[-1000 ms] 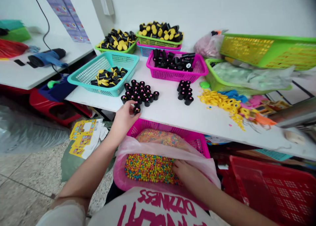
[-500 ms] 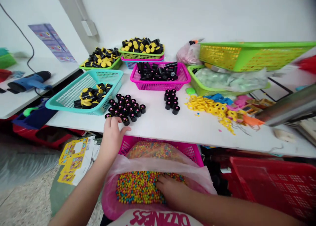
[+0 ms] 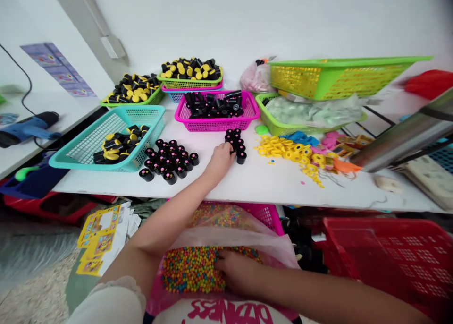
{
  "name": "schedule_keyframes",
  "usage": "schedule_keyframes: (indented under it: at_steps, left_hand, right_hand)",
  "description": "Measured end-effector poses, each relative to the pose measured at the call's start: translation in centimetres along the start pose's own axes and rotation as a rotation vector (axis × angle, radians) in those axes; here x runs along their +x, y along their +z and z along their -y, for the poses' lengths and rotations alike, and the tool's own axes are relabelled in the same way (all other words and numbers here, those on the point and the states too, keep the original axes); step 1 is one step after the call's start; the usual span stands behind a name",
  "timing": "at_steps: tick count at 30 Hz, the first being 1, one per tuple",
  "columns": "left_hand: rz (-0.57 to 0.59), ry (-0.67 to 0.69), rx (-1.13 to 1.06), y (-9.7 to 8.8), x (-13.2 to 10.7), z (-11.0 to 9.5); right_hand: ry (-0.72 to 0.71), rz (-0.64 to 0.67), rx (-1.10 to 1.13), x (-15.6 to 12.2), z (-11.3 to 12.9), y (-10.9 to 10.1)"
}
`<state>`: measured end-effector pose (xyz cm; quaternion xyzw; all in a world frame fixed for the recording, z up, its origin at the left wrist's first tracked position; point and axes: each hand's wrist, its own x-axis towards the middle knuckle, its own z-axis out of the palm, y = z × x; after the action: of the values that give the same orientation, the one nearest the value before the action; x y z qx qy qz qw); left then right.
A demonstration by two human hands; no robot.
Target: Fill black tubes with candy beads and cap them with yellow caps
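Observation:
My left hand [image 3: 220, 158] reaches across the white table [image 3: 269, 182] to a small cluster of upright black caps [image 3: 236, 142]; its fingers are curled against the cluster's left side. My right hand [image 3: 238, 273] lies in a pink bag of small multicoloured beads [image 3: 191, 272] held in a pink basket [image 3: 265, 213] on my lap, fingers bent down into the beads. A larger group of black caps [image 3: 166, 158] stands to the left of my left arm.
Teal basket [image 3: 88, 142], pink basket [image 3: 215, 116] and green baskets [image 3: 134, 95] hold black and yellow caps. Yellow rings [image 3: 297, 151] lie at the right. Large green baskets [image 3: 336, 78] sit behind. A red crate [image 3: 385, 262] is at lower right, a blue heat gun [image 3: 24, 128] at left.
My left hand has left the larger cap group at the table's front and moved right and forward to the small cluster. The right hand stays in the beads.

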<state>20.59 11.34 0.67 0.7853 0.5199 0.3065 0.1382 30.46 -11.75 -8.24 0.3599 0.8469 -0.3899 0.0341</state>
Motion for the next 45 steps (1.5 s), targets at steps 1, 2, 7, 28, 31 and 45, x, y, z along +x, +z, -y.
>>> schedule_keyframes:
  at_steps: [1,2,7,28,31,45]
  left_hand:
    - [0.006,0.001,-0.01,-0.5,-0.4,-0.2]
    - [0.014,0.006,-0.027,-1.3,-1.0,-0.5]
    - [0.115,0.147,-0.248,-7.6,-9.5,-2.4]
    - [0.409,-0.126,-0.273,-7.6,-29.9,-0.8]
    - [0.418,-0.157,-0.325,-7.8,-29.7,-1.2]
    - [0.314,-0.162,-0.441,-9.1,-29.0,-1.9]
  right_hand:
    - [-0.01,0.001,0.026,-0.1,0.0,-0.3]
    - [-0.027,0.016,0.047,-0.2,0.1,-0.7]
    - [0.014,0.051,0.17,-0.9,0.5,-2.1]
    - [-0.475,-0.301,-0.451,-2.9,6.0,-3.0]
    - [-0.548,-0.357,-0.531,-3.2,6.7,-3.5]
    - [-0.363,-0.564,0.27,-2.7,7.2,-4.9]
